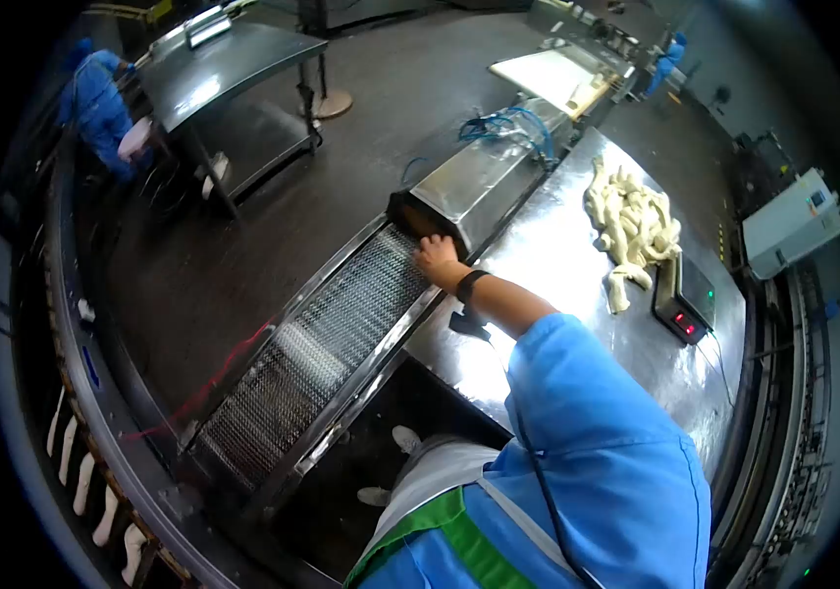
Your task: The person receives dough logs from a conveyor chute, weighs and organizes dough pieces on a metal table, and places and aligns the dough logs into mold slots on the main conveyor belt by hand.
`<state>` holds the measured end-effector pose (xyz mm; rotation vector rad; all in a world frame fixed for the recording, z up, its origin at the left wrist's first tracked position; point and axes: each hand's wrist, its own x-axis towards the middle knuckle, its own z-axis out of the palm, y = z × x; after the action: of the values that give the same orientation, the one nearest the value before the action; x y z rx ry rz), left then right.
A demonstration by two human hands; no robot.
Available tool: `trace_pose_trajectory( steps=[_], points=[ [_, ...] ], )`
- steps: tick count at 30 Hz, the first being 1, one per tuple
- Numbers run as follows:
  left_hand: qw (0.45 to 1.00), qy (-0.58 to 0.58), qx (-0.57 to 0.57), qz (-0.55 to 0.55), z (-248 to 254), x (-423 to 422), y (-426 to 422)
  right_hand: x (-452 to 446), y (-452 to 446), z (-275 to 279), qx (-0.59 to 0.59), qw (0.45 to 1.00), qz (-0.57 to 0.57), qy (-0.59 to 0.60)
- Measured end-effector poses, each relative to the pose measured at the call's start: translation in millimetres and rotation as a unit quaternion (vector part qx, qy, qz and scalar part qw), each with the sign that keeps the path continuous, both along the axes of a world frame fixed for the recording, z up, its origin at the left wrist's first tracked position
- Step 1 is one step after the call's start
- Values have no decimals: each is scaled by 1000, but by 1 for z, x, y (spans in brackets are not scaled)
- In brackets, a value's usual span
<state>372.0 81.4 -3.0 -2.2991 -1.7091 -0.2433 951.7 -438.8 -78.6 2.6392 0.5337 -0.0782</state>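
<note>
Apparently unfinished: dough-like pieces (626, 221) lie heaped on counter (538, 250), upper right; right hand (438, 257) at metal housing (469, 187), frame centre, grip unclear.

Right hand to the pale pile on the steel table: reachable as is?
Probably yes: the right hand is off to one side, by the metal housing, but the steel table between its forearm and the pale pile looks bare.

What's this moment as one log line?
right hand: at end of metal box, over mesh belt | left hand: out of view | pale pieces: piled on table
</note>
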Motion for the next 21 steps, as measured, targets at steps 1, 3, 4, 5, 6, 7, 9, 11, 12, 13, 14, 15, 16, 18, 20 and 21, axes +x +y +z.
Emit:
trace_pose_trajectory(
  steps=[1,3,4,5,6,7,9,11,12,13,14,15,16,18,20,21],
  points=[
    [1000,-1,-16,-1,6,2,-4,-1,1,0,-29,1000,-1,7],
    [999,33,-29,29,-2,-5,3,3,3,-3,-44,999,-9,29],
    [998,29,-33,37,-46,-33,49,-4,8,5,-71,997,5,20],
    [992,50,-40,108,-48,-26,42,-4,12,0,-59,998,11,10],
    [991,84,-50,95,-28,-13,23,-8,15,-2,-37,999,25,0],
    [999,8,-42,26,-48,-38,47,-11,21,-1,-27,999,-2,20],
    [998,11,-49,44,-43,-37,43,-18,22,-4,-8,995,83,-58],
    [999,0,-44,13,-34,-29,36,-21,19,-9,-16,984,129,-120],
    [999,-15,-38,-13,-28,-29,32,-22,20,-10,-20,967,178,-184],
    [991,-81,-53,-89,-30,-37,37,-22,21,-7,-38,969,180,-166],
    [988,-107,-62,-93,-38,-47,44,-11,27,-11,158,982,34,-99],
    [987,-124,-63,-85,-5,-23,6,-12,27,0,182,979,47,-78],
    [970,-198,-143,10,25,12,-19,-13,27,11,205,975,60,-55],
    [991,-127,-34,-26,-3,-9,2,-3,32,7,95,980,168,-39],
    [991,-109,6,-72,-9,-12,11,10,24,-10,159,986,57,7],
    [986,-138,-89,-33,4,-3,5,20,24,-11,58,993,79,67]
  ],
)
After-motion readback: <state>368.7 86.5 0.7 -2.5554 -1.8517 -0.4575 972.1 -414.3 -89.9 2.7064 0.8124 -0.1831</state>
